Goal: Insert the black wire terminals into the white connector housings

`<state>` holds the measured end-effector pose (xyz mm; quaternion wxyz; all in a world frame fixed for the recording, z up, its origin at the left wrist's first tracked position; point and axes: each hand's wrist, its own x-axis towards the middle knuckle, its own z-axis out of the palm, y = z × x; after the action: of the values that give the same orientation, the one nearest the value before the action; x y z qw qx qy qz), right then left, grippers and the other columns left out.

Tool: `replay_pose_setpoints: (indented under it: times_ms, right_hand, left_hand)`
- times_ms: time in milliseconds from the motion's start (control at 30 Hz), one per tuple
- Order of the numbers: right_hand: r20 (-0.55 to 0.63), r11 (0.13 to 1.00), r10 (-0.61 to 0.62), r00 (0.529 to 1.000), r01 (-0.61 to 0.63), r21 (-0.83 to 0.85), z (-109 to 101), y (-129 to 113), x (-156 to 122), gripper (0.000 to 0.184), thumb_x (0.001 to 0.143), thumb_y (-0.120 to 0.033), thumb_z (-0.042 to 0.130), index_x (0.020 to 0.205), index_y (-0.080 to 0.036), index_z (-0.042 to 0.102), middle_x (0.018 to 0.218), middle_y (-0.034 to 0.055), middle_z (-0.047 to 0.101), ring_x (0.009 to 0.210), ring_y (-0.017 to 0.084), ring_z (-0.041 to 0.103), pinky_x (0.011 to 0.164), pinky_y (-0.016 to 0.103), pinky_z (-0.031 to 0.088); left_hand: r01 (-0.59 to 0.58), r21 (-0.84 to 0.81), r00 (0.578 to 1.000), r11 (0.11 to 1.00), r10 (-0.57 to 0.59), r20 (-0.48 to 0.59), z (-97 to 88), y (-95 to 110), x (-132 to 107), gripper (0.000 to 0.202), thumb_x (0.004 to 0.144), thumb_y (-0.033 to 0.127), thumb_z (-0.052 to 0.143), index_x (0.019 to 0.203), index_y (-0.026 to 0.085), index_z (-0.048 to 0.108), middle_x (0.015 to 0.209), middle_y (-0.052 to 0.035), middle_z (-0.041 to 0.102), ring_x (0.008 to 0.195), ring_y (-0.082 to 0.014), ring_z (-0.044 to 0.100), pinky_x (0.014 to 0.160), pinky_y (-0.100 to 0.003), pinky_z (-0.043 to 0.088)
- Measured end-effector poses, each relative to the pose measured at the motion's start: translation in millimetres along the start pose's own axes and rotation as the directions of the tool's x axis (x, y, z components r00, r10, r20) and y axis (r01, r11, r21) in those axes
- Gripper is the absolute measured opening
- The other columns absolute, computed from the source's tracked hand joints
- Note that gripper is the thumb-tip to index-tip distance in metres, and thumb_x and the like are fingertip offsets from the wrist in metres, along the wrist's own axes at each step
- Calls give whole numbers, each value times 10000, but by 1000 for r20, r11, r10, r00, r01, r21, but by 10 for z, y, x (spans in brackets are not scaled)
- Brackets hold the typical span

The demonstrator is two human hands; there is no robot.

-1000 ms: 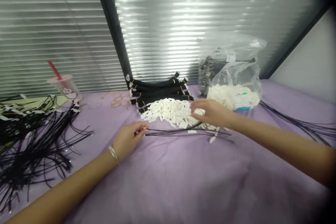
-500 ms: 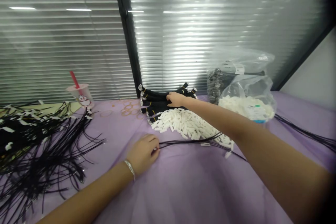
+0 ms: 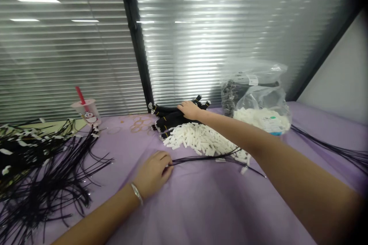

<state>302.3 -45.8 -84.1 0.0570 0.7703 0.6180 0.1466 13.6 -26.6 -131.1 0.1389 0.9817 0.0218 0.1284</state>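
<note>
Two bare hands work over a table covered in purple cloth (image 3: 218, 206). Your left hand (image 3: 153, 172) rests low and close to you, its fingers curled and nearly closed around the ends of a few thin black cables (image 3: 207, 159). They appear pinched there, though the fingers partly hide the grip. A silver bracelet (image 3: 137, 194) circles that wrist. The cables run rightward across the cloth, just in front of a heap of small white rectangular pieces (image 3: 201, 141).

Your right arm reaches across to the far side. Your right hand (image 3: 189, 110) lies palm down, fingers extended, on top of a bundle of thicker black cables (image 3: 172, 118) with yellow marks; the view does not show whether it grips them. That bundle sits just behind the white heap.

To the right stand clear plastic bags (image 3: 258, 99), one holding more white pieces, another dark coiled items. Loose black cables (image 3: 48, 183) lie in a tangled spread at far left, near a plastic cup (image 3: 86, 110) with a red straw. More long cables (image 3: 324, 147) fan out at the right edge.
</note>
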Motion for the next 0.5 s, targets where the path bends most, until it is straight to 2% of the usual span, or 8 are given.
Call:
replay_pose_setpoints:
  times_ms: [100,133,200,233,300,400,500]
  right_hand:
    - [-50,999,-51,997,50,-21,-180,-63,-94,420,897,-193,445,1312,-174,387,1399,125,319,1222,270,375,973,459,329]
    - [-47,997,-70,996,69,-22,-254,-76,-125,437,894,-148,421,1327,-181,370,1402,134,321,1204,266,395,952,427,343]
    - [-19,995,-103,994,103,-19,-436,-73,-189,429,882,-104,396,1304,-182,399,1291,147,458,1065,243,505,849,354,390]
    - [-1,993,-115,993,115,-16,-547,-53,-228,391,882,-124,405,1268,-176,433,1180,139,541,964,232,549,788,332,402]
    - [11,992,-125,992,125,-12,-806,16,-333,324,888,-236,447,1202,-161,479,1043,124,596,846,224,568,708,312,398]
    - [-4,996,-91,996,91,4,-1217,115,-614,438,832,-476,527,1110,-137,525,896,114,606,787,237,561,639,301,376]
    - [17,997,-45,999,44,58,-1490,46,-1070,377,808,-481,556,976,-144,580,733,73,588,646,182,544,572,279,348]
  left_hand:
    - [-6,-4,1000,1000,6,-28,-20,-19,2,160,870,203,431,877,156,583,972,-86,601,938,-216,527,850,-372,426]
    - [-6,-5,999,1000,6,-41,-36,-25,3,155,869,206,434,894,159,579,983,-87,600,950,-217,527,859,-376,427]
    - [4,-4,997,1000,-4,-83,-100,-33,3,165,876,216,425,954,162,560,1030,-98,593,994,-223,523,893,-392,420]
    - [15,0,993,1000,-15,-113,-152,-30,1,179,882,227,417,991,163,544,1054,-105,587,1016,-228,521,907,-401,417]
    - [45,18,979,999,-40,-199,-296,-2,-7,214,893,258,408,1063,170,504,1093,-112,576,1041,-239,520,914,-414,420]
    - [75,30,939,997,-60,-339,-558,122,-46,235,881,269,456,1102,193,470,1098,-86,570,983,-218,539,887,-383,445]
    - [68,-31,896,997,-75,-438,-753,345,-126,253,855,239,518,1101,217,463,1102,-58,552,890,-170,545,833,-324,465]
